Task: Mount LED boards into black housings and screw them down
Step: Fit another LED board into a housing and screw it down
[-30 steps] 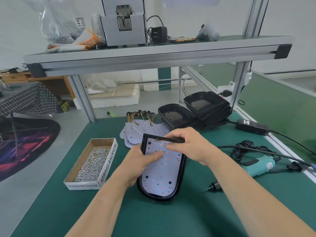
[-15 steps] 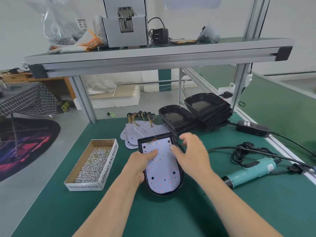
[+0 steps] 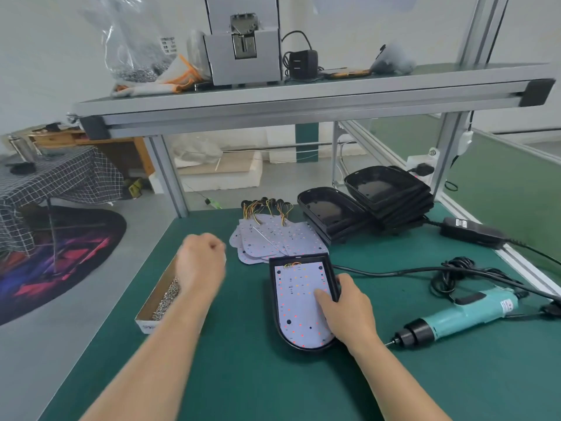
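Hands work apart above the green table (image 3: 273,387). The right hand (image 3: 349,314) lies at the right edge of one black housing (image 3: 299,258), which rests flat on the table in the middle, rounded end toward the person. An LED board (image 3: 299,299) sits inside this housing, white face up, with its coloured wires (image 3: 292,264) at the far straight end. The thumb (image 3: 321,296) of the right hand presses down on the board, while the other fingers are curled over the right rim of the housing from outside, so the hand grips the housing between thumb and fingers. The left hand (image 3: 200,262) hangs above the far end of the cardboard screw box (image 3: 148,322), which stands left of the housing and holds many small silver screws (image 3: 168,296). Its fingers are curled in to a loose fist; the hand is blurred, and I cannot tell whether something is pinched inside. Behind the housing lies a fanned pile of loose LED boards (image 3: 273,238), and right of that pile stand two stacks of empty housings (image 3: 331,214). A teal electric screwdriver (image 3: 464,317) lies on the table right of the right hand, near but not touching it, tip pointing toward the person's wrist, and a black cable (image 3: 394,272) lies behind it.
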